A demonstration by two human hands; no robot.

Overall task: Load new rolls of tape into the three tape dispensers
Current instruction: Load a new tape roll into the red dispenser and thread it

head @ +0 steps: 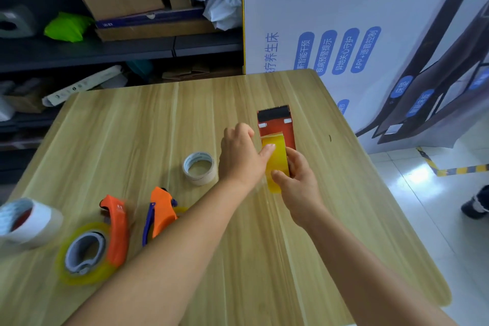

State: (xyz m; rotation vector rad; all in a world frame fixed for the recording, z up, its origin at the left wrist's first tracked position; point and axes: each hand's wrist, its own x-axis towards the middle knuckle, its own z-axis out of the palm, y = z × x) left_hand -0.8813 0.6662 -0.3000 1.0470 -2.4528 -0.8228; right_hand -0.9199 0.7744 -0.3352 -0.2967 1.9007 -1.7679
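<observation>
A: Count on the table (pixel 164 119)?

B: Three dispensers. A red dispenser (pixel 276 124) lies toward the far right edge, serrated blade pointing at the far edge. Two orange ones sit near the left edge: the orange dispenser with blue lever (pixel 160 213), and an orange dispenser (pixel 117 230) already seated in a yellow-tinted roll (pixel 84 254).

A: Rolls?

B: Four visible. That yellow-tinted roll; a yellow roll (pixel 276 164) sitting on the red dispenser's near end; a small beige roll (pixel 199 168) lying flat mid-table; a white roll (pixel 25 222) at the left edge, partly cut off by the frame.

A: Hands?

B: Right hand (pixel 297 182) grips the yellow roll, thumb on its near face and fingers wrapped behind. Left hand (pixel 242 153) has its thumb pressed on the roll's top face, other fingers curled, just beside the red body. Can't tell whether they hold a tape end.

A: Obstructions?

B: The hands and the roll cover the red dispenser's handle end. Left forearm crosses just beside the lever dispenser.

A: Surroundings?

B: Dark shelving (pixel 119 47) with cardboard boxes (pixel 137 10) past the far-left corner; a printed white board (pixel 344 21) stands beyond the far-right corner.
</observation>
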